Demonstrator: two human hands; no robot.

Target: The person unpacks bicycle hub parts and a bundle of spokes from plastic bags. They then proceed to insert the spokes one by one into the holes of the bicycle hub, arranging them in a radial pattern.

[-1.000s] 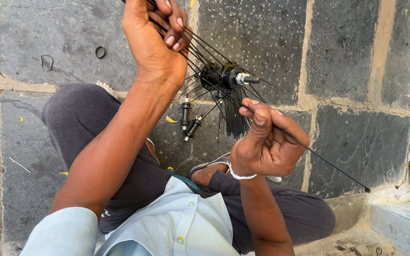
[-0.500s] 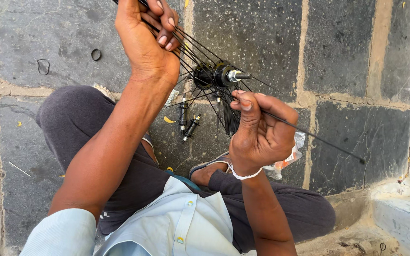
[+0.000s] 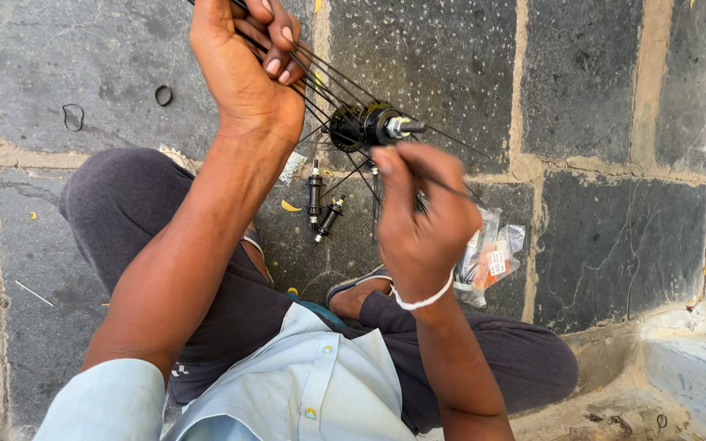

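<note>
- left hand (image 3: 243, 69) — closed round a bundle of black spokes (image 3: 320, 73), held above the stone floor (image 3: 108, 57).
- right hand (image 3: 426, 216) — fingers pinched shut on a single spoke, just below the hub.
- hub (image 3: 365, 126) — black, silver axle end, hanging between the two hands, spokes fanning from its flange.
- step, as judged: lacing a spoke at the hub; next calls for steady aim at a flange hole.
- floor, near the knee: two small axles (image 3: 320, 204), plastic packet (image 3: 492, 257).

Head camera — close, looking straight down.
</note>
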